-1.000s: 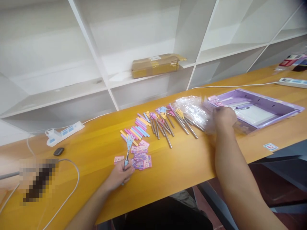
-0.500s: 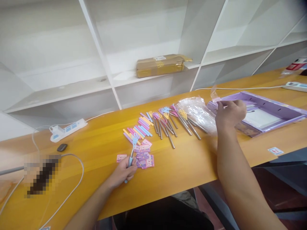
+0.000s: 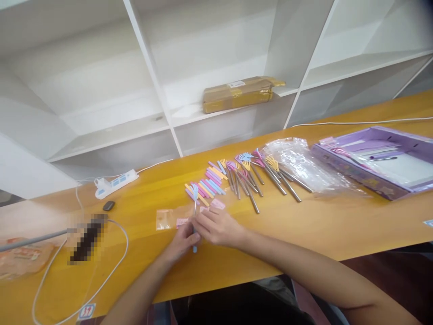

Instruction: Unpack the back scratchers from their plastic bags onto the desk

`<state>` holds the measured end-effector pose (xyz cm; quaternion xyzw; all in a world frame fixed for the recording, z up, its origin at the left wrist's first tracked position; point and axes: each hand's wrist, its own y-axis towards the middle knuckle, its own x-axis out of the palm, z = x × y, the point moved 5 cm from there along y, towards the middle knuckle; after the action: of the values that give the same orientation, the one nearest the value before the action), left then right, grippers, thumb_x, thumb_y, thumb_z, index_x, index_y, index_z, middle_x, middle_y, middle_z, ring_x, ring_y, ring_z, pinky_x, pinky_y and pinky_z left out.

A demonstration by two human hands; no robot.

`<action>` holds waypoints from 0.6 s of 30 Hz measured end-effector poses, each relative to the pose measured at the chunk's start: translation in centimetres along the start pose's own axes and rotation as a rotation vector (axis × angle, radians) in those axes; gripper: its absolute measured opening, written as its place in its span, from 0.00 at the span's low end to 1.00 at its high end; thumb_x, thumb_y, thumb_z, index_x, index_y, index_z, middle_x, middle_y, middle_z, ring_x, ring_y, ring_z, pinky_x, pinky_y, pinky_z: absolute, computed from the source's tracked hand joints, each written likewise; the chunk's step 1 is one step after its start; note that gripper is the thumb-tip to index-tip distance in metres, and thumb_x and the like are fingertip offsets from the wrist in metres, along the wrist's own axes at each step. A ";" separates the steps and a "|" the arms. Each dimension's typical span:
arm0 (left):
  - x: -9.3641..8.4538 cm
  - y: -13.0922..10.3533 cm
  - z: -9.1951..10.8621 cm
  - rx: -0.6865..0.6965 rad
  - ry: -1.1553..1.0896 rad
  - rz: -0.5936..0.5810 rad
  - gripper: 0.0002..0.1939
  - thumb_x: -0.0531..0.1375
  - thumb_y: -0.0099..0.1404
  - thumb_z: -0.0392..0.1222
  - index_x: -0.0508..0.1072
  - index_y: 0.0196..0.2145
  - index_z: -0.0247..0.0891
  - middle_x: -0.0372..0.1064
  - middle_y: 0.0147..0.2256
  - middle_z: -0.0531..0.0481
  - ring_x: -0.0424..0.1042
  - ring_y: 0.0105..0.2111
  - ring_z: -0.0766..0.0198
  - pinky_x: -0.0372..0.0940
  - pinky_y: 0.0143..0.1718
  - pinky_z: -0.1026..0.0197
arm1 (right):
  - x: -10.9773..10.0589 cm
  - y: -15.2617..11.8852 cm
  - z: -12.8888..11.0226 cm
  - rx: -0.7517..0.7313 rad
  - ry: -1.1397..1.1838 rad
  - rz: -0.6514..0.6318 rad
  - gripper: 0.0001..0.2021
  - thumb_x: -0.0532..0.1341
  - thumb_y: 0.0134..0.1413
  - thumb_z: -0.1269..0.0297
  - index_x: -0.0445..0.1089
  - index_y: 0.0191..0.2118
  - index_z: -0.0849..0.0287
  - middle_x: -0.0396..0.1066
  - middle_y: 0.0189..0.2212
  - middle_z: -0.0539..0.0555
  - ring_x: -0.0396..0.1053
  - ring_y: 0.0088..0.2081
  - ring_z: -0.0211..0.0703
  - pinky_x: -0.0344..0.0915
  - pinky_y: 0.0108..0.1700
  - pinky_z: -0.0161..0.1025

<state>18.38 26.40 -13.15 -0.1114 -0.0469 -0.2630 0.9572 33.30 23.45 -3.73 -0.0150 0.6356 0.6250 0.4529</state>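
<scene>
My left hand (image 3: 182,240) is closed around the blue handle of a back scratcher (image 3: 195,193), its claw pointing away from me. Right beside it, my right hand (image 3: 218,227) pinches a small clear plastic bag (image 3: 164,220) that stretches out to the left, its fingers touching or nearly touching the scratcher. Partly covered by the hands and bag are pink printed cards (image 3: 217,204). Just beyond lie several pastel handle tubes (image 3: 209,186). Farther right, more back scratchers (image 3: 250,183) with coloured claws and bare metal rods lie in a pile.
A heap of clear plastic bags (image 3: 292,158) lies beside a purple open box (image 3: 358,178) at the right. On the left are a power strip (image 3: 117,184), a small black object (image 3: 108,206) and a looping cable (image 3: 126,239). A taped carton (image 3: 240,95) rests on the shelf behind.
My right hand has come from the purple box leftward to my left hand, bringing a clear bag. My left hand still holds the blue back scratcher. The view has shifted slightly left.
</scene>
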 end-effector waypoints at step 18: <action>-1.2 1.6 0.1 -0.021 -0.210 0.204 0.27 0.64 0.66 0.65 0.69 0.30 0.36 0.46 0.20 0.62 0.41 0.19 0.74 0.41 0.20 0.70 | 1.8 -3.6 3.7 0.289 0.352 0.041 0.06 0.56 0.58 0.70 0.66 0.30 0.56 0.66 0.23 0.50 0.60 0.25 0.40 0.56 0.30 0.39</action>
<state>18.17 28.34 -13.55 -0.1524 -0.1327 -0.1517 0.9676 36.39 26.65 -6.95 -0.0458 0.7878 0.5245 0.3196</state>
